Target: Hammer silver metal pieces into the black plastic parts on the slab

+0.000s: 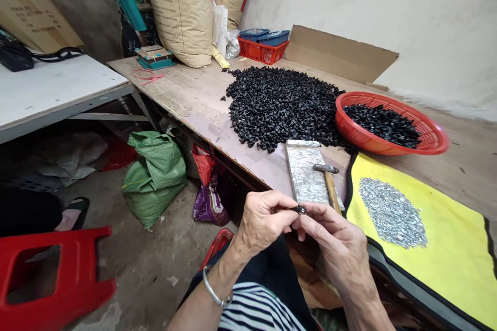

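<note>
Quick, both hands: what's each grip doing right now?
Left hand: closed, pinching a small black piece.
Right hand: closed, fingertips on the same piece.

Workbench (205, 95) runs far left to near right. Heap of small parts (283, 103) mid-bench; basket (438, 139) just right, more such parts inside. Plate (305, 168) at the heap's near side, hammer (331, 186) on its right part. Cloth (450, 253) near right, pile of bits (394, 212) on it. Left hand (266, 220) and right hand (334, 238) meet before the plate, small piece (300, 209) between. Behind the heap: crate (267, 53), tubs (274, 37) in it; cardboard (337, 54) right, before the wall (368, 5); sacks (178, 10) left. Side table (50, 90) at left. Floor: stool (83, 269) near left, bag (157, 173) farther, left of the bench.
</note>
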A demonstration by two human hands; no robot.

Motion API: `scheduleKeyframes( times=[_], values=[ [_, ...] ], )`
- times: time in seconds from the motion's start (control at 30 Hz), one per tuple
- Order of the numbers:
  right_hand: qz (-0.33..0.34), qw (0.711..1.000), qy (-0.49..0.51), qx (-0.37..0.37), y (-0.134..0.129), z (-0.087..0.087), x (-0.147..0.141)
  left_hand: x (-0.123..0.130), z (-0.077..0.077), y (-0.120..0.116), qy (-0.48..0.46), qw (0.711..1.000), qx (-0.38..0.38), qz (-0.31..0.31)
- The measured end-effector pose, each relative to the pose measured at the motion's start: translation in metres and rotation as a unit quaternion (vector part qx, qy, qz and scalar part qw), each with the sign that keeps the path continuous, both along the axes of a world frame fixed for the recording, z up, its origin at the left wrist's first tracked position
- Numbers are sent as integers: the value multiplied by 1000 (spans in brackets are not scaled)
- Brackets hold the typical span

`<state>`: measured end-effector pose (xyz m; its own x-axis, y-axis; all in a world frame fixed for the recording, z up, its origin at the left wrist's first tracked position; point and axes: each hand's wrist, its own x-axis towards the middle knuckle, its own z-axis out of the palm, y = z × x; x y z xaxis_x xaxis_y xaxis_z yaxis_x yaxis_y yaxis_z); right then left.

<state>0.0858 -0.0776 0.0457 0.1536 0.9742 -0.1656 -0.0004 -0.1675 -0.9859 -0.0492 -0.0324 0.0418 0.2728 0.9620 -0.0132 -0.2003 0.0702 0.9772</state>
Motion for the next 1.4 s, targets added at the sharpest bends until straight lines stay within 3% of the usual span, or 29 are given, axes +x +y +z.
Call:
scheduleKeyframes(
  times=[0.1, 0.27, 0.6, 0.7, 0.8, 0.93, 1.07, 1.1, 1.3, 1.4],
  values=[
    [-17, 1000, -14, 20, 0, 3, -3, -4, 2, -3, 51, 993, 109, 6],
    [-32, 998, -33, 42, 0, 6, -5, -6, -2, -3, 40, 985, 171, 0],
    [-41, 995, -69, 55, -2, 3, -4, -7, -4, -1, 30, 987, 159, -3],
    [-17, 996, -72, 52, -2, 4, -2, -6, -2, -1, 33, 990, 135, -5],
    [20, 998, -58, 5, -2, 6, 0, -5, -2, 0, 19, 999, 46, -15],
    [44, 996, 1, -83, -3, 3, 2, -1, -9, 0, -45, 990, -111, -77],
    [81, 988, 12, -134, 10, 7, 25, 5, -17, -2, -79, 976, -152, -133],
    [71, 989, 3, -129, 19, 12, 38, 6, -18, -2, -77, 976, -153, -135],
    [-140, 989, -53, 7, 98, 69, 135, 11, -26, -2, -74, 981, -140, -111],
    [-188, 978, -89, 19, 107, 70, 141, 9, -28, -1, -80, 982, -142, -94]
  ],
)
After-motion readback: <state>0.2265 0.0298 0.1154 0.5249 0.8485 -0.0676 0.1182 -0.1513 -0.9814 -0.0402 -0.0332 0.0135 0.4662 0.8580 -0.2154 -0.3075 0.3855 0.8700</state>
